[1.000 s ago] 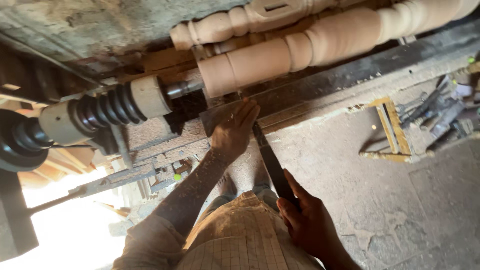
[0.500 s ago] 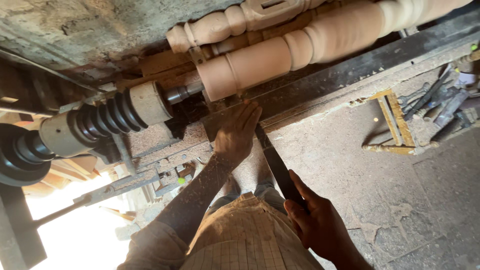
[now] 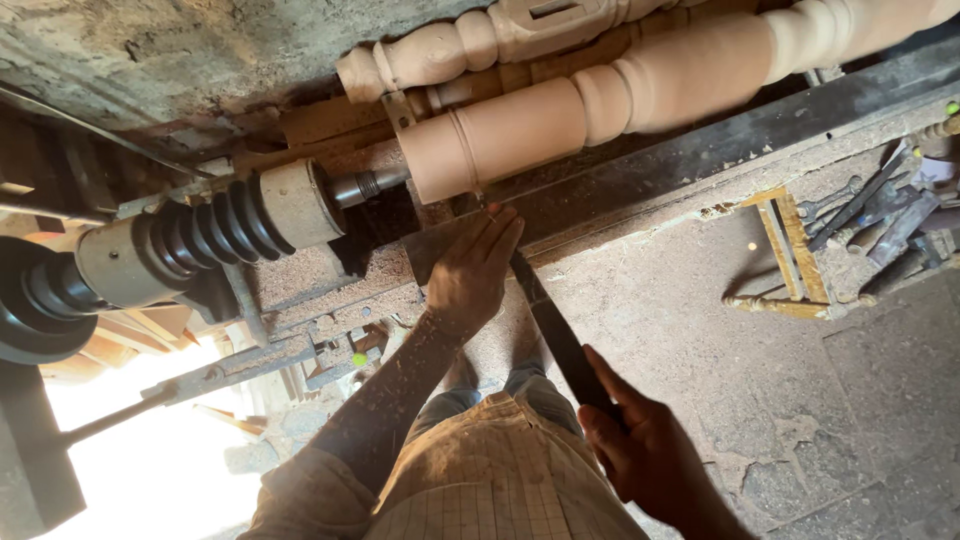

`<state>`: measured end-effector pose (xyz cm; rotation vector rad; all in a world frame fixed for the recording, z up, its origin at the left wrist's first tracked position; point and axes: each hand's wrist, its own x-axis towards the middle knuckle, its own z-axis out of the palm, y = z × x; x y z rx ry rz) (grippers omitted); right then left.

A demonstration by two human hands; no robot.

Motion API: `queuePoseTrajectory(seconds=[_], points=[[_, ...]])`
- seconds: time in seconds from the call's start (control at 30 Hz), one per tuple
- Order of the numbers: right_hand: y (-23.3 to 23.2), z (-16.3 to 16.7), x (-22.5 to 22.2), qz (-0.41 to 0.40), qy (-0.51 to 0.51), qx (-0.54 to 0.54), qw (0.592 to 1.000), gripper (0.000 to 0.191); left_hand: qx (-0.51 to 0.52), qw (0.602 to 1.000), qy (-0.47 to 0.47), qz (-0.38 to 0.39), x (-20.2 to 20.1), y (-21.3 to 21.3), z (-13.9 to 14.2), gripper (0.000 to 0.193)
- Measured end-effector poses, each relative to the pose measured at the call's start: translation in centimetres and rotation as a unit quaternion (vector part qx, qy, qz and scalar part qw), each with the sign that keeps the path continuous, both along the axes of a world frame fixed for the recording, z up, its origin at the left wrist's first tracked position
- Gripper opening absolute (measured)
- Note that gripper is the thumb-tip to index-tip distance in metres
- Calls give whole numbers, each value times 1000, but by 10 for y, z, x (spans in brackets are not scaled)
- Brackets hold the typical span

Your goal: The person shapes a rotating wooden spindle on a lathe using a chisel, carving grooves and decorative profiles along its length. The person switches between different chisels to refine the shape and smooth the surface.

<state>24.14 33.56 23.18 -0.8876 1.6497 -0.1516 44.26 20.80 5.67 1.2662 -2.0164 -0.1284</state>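
My left hand (image 3: 470,275) lies flat, palm down, fingers straight and together, pressing on the dark metal tool rest (image 3: 640,175) of a wood lathe. My fingertips point up toward a pale turned wooden post (image 3: 600,105) mounted on the lathe, which sits just beyond them, close but not touching. Beneath that palm runs a long dark chisel (image 3: 555,335), its tip hidden near my fingertips at the post's left end, where a narrow groove is cut. The chisel slants back from my left fingers toward my body, and my right hand (image 3: 640,455) is wrapped around its handle end, fingers curled closed on it. To the left of my left fingers, the lathe's metal spindle (image 3: 365,185) meets the post's end, with a ribbed black pulley (image 3: 205,225) farther left. A second turned post (image 3: 470,45) rests beyond the first, well past my fingertips. Far to the right of my fingers, spare chisels (image 3: 880,220) lie beside a small yellow wooden frame (image 3: 785,255) on the dusty floor. My forearm is speckled with sawdust
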Motion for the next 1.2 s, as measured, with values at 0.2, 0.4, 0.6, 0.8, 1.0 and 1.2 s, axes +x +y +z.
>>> queuePoseTrajectory(seconds=[0.2,0.4,0.6,0.8,1.0,1.2], points=[[22,-11,26,-8,45,-62,997,73,-20,999,-36,8,0,-2,4,26],[30,-17,36,16,88,-38,995,77,-3,999,-35,-32,3,2,19,31],[19,-13,28,10,64,-2,998,77,29,999,-38,-23,4,2,20,39],[6,-2,18,40,58,-11,997,77,0,999,-38,6,-4,-3,0,31],[0,-10,-8,19,-40,-53,998,79,-19,999,-43,9,-3,-4,-1,37],[13,-23,-15,34,-34,-90,995,73,-29,999,-22,7,-3,-5,6,24]])
